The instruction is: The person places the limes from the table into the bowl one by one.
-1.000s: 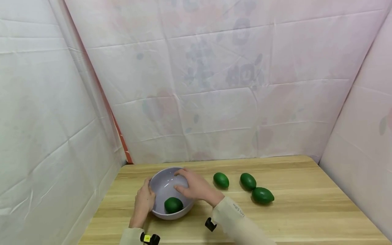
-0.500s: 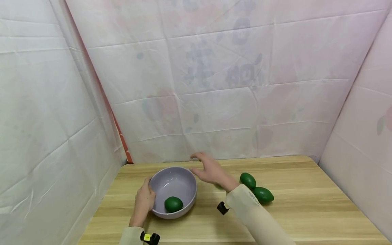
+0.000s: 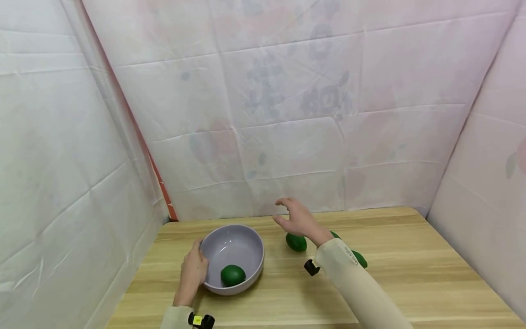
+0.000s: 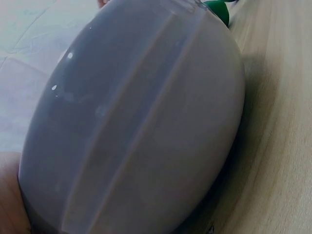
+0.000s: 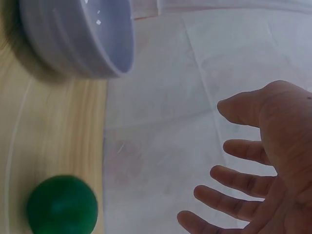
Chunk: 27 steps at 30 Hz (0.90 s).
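Note:
My left hand (image 3: 195,267) grips the left rim of a lavender bowl (image 3: 242,246) that stands on the table. One green lime (image 3: 233,276) lies inside, at its near side. In the left wrist view the outer wall of the bowl (image 4: 156,112) fills most of the frame. To the right of the bowl, my right hand (image 3: 299,219) is in the air with fingers spread and nothing held. Just below it on the table is another lime (image 3: 296,243). The right wrist view shows that hand (image 5: 280,170) apart from the lime (image 5: 63,207) and bowl.
Two more limes, one (image 3: 335,235) behind the other (image 3: 360,259), lie farther right, partly hidden by the right forearm and sleeve (image 3: 353,269). The wooden table (image 3: 411,274) is bounded by a pale cloth wall (image 3: 287,137) at the back and cloth at both sides.
My right hand has moved out from over the bowl to the right, its fingers empty throughout. The left hand, the bowl and the lime in it have stayed in place.

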Tool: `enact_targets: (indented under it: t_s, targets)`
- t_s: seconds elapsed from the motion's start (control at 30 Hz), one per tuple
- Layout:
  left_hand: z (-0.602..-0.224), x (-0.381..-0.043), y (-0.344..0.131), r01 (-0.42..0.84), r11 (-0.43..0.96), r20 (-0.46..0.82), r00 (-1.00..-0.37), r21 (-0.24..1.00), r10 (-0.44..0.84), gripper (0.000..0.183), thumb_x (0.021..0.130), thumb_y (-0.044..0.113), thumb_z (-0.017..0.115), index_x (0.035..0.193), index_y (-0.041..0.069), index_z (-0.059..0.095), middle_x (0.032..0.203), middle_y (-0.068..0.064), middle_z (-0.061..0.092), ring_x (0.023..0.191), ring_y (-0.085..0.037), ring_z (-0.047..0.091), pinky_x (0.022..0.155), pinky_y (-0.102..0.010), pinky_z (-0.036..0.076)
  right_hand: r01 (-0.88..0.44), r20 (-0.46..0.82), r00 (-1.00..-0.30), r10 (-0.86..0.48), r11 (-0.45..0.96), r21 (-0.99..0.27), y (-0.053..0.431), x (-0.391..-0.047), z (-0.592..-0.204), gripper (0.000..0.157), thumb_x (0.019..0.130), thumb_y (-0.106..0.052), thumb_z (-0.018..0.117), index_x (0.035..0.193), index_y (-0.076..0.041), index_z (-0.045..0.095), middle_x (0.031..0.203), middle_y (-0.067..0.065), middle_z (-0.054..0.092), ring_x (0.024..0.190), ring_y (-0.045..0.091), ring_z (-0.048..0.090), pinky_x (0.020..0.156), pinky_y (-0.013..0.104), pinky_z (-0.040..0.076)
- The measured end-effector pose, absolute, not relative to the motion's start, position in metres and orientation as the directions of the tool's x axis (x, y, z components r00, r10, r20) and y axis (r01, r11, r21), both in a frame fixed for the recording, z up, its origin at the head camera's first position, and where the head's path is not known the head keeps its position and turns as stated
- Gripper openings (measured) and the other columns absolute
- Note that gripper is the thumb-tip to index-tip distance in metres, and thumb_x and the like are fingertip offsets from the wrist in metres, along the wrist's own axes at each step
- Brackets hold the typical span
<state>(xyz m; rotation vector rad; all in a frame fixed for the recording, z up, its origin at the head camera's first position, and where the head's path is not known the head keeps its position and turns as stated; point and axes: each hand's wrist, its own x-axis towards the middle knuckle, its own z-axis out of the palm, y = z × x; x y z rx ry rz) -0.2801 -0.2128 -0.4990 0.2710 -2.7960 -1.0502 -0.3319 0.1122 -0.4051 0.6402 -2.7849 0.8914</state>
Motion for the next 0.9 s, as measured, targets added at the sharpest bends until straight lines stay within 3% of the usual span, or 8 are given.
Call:
enact_targets:
  t_s: [0.47, 0.9]
  targets:
    - [-0.501, -0.280, -0.216, -0.123, 0.734, 0.067, -0.972, 0.668, -0.223, 0.049, 0.104, 0.004, 0.031, 0.153, 0.008, 0.037, 0.146, -0.032, 0.051, 0.125, -0.050, 0.060, 0.091, -0.059, 0.057, -0.364, 0.163, -0.931, -0.326, 0.797, -0.482, 0.128, -0.345, -0.435, 0.046, 0.099, -0.027, 0.064, 0.136, -0.001, 0.057, 0.136, 0.024, 0.059, 0.123, 0.041, 0.060, 0.103, 0.056, 0.051]
    - [-0.500, -0.282, -0.216, -0.128, 0.745, 0.075, -0.970, 0.654, -0.233, 0.048, 0.104, 0.003, 0.035, 0.151, 0.007, 0.039, 0.145, -0.031, 0.053, 0.125, -0.048, 0.060, 0.095, -0.060, 0.055, -0.274, 0.045, -0.956, -0.288, 0.835, -0.477, 0.130, -0.346, -0.461, 0.048, 0.097, -0.029, 0.066, 0.138, -0.006, 0.056, 0.140, 0.023, 0.056, 0.120, 0.038, 0.061, 0.099, 0.054, 0.053]
